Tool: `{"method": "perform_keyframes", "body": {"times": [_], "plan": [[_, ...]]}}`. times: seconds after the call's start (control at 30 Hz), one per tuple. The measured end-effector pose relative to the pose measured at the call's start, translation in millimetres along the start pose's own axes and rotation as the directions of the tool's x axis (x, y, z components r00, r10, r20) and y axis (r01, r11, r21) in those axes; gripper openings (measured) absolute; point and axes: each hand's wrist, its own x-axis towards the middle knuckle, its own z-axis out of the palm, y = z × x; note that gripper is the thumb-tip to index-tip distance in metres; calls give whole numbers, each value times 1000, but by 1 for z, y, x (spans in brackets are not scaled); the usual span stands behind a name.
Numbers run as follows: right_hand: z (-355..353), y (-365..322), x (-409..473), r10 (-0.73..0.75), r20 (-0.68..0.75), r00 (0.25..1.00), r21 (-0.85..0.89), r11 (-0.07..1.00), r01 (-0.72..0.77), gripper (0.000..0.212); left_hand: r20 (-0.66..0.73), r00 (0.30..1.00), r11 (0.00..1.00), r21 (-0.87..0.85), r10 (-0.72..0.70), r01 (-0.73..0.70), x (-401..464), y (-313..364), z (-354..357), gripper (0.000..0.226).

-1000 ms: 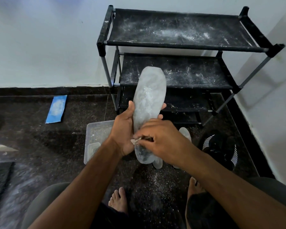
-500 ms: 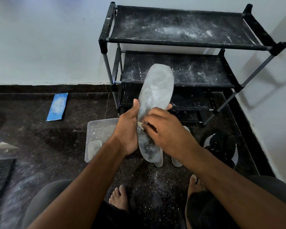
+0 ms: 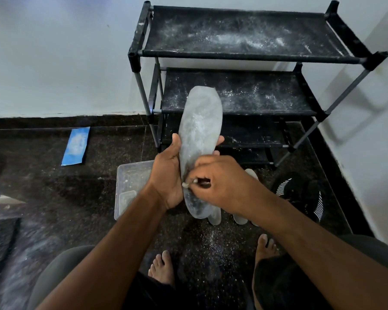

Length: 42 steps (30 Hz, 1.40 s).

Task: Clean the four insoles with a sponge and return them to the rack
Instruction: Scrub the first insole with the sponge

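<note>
grey insole (image 3: 199,139): standing upright in front of the rack (image 3: 244,52), left hand (image 3: 167,173) wrapping its edge. right hand (image 3: 220,182) is pinching a small pale sponge (image 3: 189,183) against it. more insoles (image 3: 215,217) are lying on the floor below the rack.

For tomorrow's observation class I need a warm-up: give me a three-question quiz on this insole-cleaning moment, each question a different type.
1. True or false: the left hand grips the insole.
2. The sponge is in which hand? A left B right
3. Fill in: the clear tub sits on the ___.

Key: 1 true; 2 B; 3 floor.
</note>
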Motion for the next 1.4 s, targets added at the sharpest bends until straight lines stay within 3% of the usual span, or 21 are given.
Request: {"method": "perform_keyframes", "body": {"times": [0.17, 0.33, 0.5, 0.67, 0.83, 0.9, 1.0, 1.17, 1.3, 1.4], "plan": [[-4, 7, 4, 69, -214, 974, -24, 997, -76, 8, 9, 998, 998, -3, -55, 55, 0, -8, 6, 73], [2, 5, -1, 88, -54, 995, 70, 994, -85, 6, -16, 999, 999, -14, -48, 48, -1, -5, 4, 73], [2, 11, 8, 107, -310, 945, 36, 994, -101, 6, -44, 997, 998, -15, -61, 60, 0, -11, 7, 72], [0, 10, 3, 106, -99, 989, 117, 989, -94, 9, -50, 998, 999, -8, -45, 45, -2, -5, 6, 73], [-7, 20, 8, 142, -341, 929, 78, 989, -122, 7, -51, 998, 999, 4, -40, 40, 1, -14, 9, 67], [-7, 16, 5, 143, -276, 950, 111, 987, -116, 9, -44, 998, 999, 16, -42, 42, 1, -14, 9, 69], [-5, 10, -1, 122, -69, 990, 137, 984, -112, 9, -48, 998, 998, 30, -47, 49, 2, -12, 6, 73], [-15, 18, 2, 175, -223, 959, 9, 984, -177, 9, -47, 999, 1000, 19, -11, 11, 4, -11, 6, 72], [-9, 9, -3, 156, -74, 985, 50, 987, -153, 10, -47, 999, 999, 32, -8, 9, 5, -7, 3, 79], [-15, 12, -5, 156, -127, 980, 50, 987, -150, 6, -21, 1000, 1000, 29, 8, -7, 4, -7, 4, 78]]}}
